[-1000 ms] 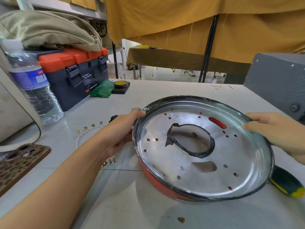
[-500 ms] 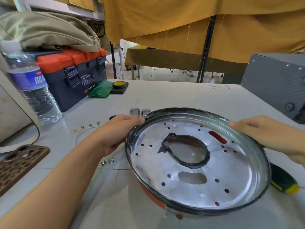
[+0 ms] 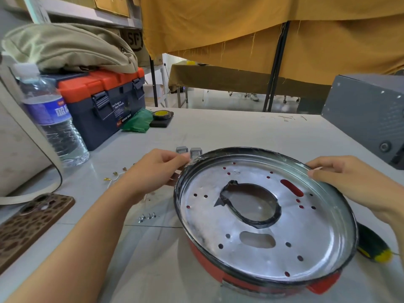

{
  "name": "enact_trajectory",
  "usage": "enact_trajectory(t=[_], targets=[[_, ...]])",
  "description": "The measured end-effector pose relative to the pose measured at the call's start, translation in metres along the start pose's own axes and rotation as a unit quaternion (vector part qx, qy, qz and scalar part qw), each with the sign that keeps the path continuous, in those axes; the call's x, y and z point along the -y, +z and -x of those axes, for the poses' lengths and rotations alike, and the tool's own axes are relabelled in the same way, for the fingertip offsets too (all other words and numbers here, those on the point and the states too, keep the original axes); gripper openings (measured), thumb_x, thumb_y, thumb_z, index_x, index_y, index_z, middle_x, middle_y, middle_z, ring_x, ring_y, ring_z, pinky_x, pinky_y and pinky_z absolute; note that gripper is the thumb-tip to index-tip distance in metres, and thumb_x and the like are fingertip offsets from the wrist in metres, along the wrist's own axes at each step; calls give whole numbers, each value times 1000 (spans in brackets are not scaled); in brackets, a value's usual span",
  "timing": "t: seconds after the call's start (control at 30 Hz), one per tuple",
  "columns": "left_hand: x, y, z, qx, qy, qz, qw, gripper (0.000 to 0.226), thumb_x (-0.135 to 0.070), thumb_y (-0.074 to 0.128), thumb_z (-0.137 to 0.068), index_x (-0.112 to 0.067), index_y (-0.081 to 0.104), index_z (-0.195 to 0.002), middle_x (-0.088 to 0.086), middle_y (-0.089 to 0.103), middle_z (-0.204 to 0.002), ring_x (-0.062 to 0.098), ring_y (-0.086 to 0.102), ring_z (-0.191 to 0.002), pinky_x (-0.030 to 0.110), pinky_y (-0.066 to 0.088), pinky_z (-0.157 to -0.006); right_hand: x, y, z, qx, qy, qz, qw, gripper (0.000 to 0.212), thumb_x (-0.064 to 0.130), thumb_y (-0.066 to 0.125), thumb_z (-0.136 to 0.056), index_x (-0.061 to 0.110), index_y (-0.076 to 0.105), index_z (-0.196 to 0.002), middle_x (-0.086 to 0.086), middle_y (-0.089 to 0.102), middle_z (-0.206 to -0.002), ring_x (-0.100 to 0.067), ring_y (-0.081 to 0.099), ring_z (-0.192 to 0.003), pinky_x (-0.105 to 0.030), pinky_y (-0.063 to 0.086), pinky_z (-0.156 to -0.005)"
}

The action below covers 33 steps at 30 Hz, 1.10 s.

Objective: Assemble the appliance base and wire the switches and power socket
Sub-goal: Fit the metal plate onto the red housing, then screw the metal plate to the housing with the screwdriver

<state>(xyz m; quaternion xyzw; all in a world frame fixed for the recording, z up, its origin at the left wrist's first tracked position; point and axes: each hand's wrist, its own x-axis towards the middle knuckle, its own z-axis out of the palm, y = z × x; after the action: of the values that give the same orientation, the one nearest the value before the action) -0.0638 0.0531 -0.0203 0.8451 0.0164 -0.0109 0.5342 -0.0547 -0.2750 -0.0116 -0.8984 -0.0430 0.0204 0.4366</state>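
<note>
A round appliance base [image 3: 262,254], a silver perforated metal pan in a red shell with a black rim, sits tilted on the white table [image 3: 229,132] in front of me. A black ring edges its central hole. My left hand [image 3: 157,171] grips the rim at the far left. My right hand [image 3: 349,182] grips the far right rim. Two small grey switches [image 3: 189,150] stand just behind the left hand. White wires with brass terminals [image 3: 115,174] lie to the left, and several small screws [image 3: 147,216] lie near my left forearm.
A navy and orange toolbox [image 3: 105,101] with a bag on top stands at the back left, beside a water bottle [image 3: 52,119]. A phone [image 3: 28,221] lies at the left edge. A grey metal box [image 3: 367,114] stands at the right. A green-yellow screwdriver handle [image 3: 373,248] lies right of the base.
The base has come toward me and lower, tilting less steeply. Both hands shifted along the far rim with it, uncovering the two grey switches behind the left hand.
</note>
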Motion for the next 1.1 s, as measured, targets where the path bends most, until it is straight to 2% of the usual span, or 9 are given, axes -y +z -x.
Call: enact_trajectory(t=[0.1, 0.2, 0.3, 0.43, 0.67, 0.83, 0.9, 1.0, 1.1], targets=[[0, -12, 1, -52, 22, -30, 998, 25, -26, 54, -93, -12, 73, -86, 2, 73, -80, 8, 64, -53, 18, 51, -49, 2, -1, 3, -4, 5, 5, 1000, 29, 18, 57, -90, 41, 71, -80, -1, 74, -71, -12, 68, -59, -30, 46, -63], [2, -22, 5, -53, 40, -93, 994, 18, -21, 60, -90, -13, 72, -80, 2, 72, -72, 7, 64, -55, 20, 50, -49, 3, 0, 3, -12, 3, 14, 1000, 31, 16, 58, -89, 43, 71, -81, -1, 74, -70, -15, 69, -60, -32, 48, -64], [11, -33, 13, -21, 58, -178, 982, 10, -21, 67, -84, -20, 73, -77, -7, 69, -65, -1, 58, -53, 11, 45, -50, 3, 1, 2, -20, -4, 23, 1000, 33, 14, 58, -88, 44, 71, -79, 0, 74, -68, -15, 69, -58, -32, 49, -62], [24, -46, 29, 45, 59, -290, 954, 4, -26, 73, -79, -31, 73, -78, -16, 70, -76, -6, 59, -69, 4, 41, -59, 2, 4, 1, -34, -13, 27, 999, 38, 14, 59, -86, 48, 70, -76, 4, 73, -67, -12, 68, -57, -30, 49, -61], [36, -39, 38, 64, 82, -391, 914, 7, -28, 74, -76, -31, 68, -76, -8, 60, -88, 5, 55, -79, 20, 42, -70, 0, 6, -1, -47, -14, 37, 998, 28, 14, 59, -87, 35, 72, -74, 4, 73, -66, -20, 69, -67, -31, 49, -62], [35, -35, 37, 11, 103, -362, 926, 11, -21, 73, -77, -24, 68, -68, -7, 61, -80, 8, 55, -75, 21, 42, -67, -2, 6, -4, -38, -17, 36, 998, 19, 18, 60, -87, 31, 72, -82, 7, 73, -69, -17, 69, -71, -30, 48, -64], [32, -34, 35, -38, 107, -293, 949, 11, -16, 72, -78, -20, 69, -69, -8, 66, -75, 3, 57, -70, 13, 42, -61, -3, 5, -5, -34, -18, 33, 999, 15, 24, 61, -88, 32, 73, -84, 10, 73, -72, -14, 68, -75, -27, 47, -64], [22, -28, 30, -107, 104, -187, 971, 10, -13, 73, -79, -14, 67, -71, 2, 70, -72, 10, 62, -65, 23, 49, -63, -5, 4, -5, -35, -21, 24, 999, 22, 34, 55, -92, 30, 75, -83, 17, 72, -75, -8, 65, -78, -21, 43, -63], [9, -20, 23, -128, 107, -83, 982, 9, -13, 73, -79, -12, 66, -74, 6, 71, -71, 12, 62, -62, 23, 49, -61, -9, -2, -6, -47, -16, -4, 999, 24, 29, 53, -94, 28, 74, -85, 15, 71, -73, -3, 66, -68, -11, 45, -51]])
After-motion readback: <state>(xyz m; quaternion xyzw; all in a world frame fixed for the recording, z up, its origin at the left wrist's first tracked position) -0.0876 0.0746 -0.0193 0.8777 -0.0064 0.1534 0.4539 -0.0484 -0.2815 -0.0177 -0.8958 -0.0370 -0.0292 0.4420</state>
